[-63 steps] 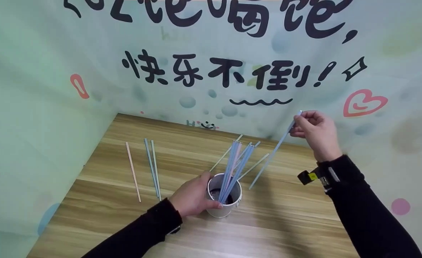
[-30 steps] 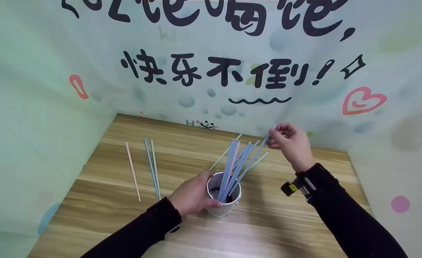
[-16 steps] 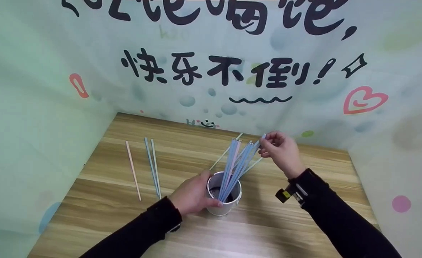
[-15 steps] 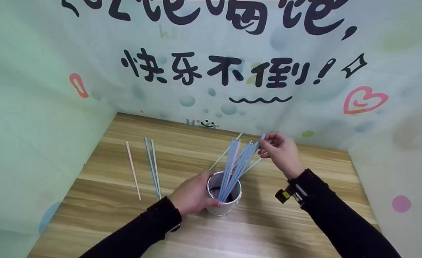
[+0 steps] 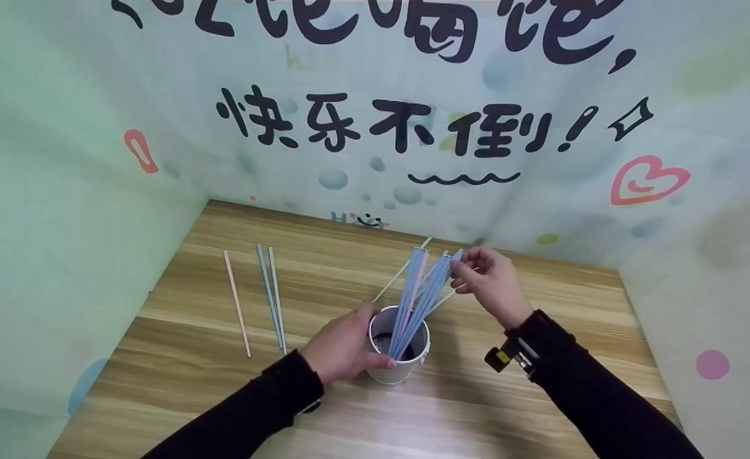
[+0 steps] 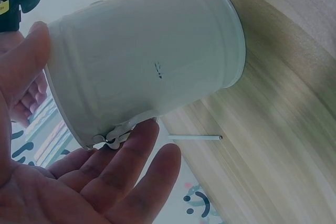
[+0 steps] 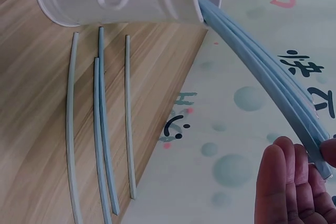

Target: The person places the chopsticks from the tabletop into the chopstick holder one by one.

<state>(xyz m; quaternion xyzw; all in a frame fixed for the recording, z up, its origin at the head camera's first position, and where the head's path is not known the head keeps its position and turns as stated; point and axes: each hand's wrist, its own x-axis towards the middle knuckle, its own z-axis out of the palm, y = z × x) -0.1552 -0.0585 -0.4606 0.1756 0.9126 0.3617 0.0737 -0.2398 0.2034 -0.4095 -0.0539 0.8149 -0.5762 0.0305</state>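
Observation:
My left hand (image 5: 343, 347) grips a small white bucket (image 5: 389, 375) by its rim, thumb on the near side. In the left wrist view the fingers spread round the bucket wall (image 6: 147, 51) and touch the handle joint. A bunch of blue and pink straws (image 5: 406, 299) leans out of the bucket toward the back right. At the bunch's upper right, my right hand (image 5: 492, 284) pinches the top end of a blue straw (image 5: 459, 253) between thumb and fingers. The right wrist view shows these blue straws (image 7: 273, 82) side by side; their lower ends are hidden inside the bucket.
A pink straw (image 5: 237, 303), a blue straw (image 5: 269, 296) and a pale green straw (image 5: 276, 293) lie on the wooden table (image 5: 177, 389) at left. Behind the bucket lie pale green straws (image 7: 129, 119) and blue straws (image 7: 98, 129). A printed cloth (image 5: 330, 70) hangs behind.
My right hand has moved left and down with the blue straw, bringing it from beside the bucket into the bunch. The left hand and bucket have stayed in place.

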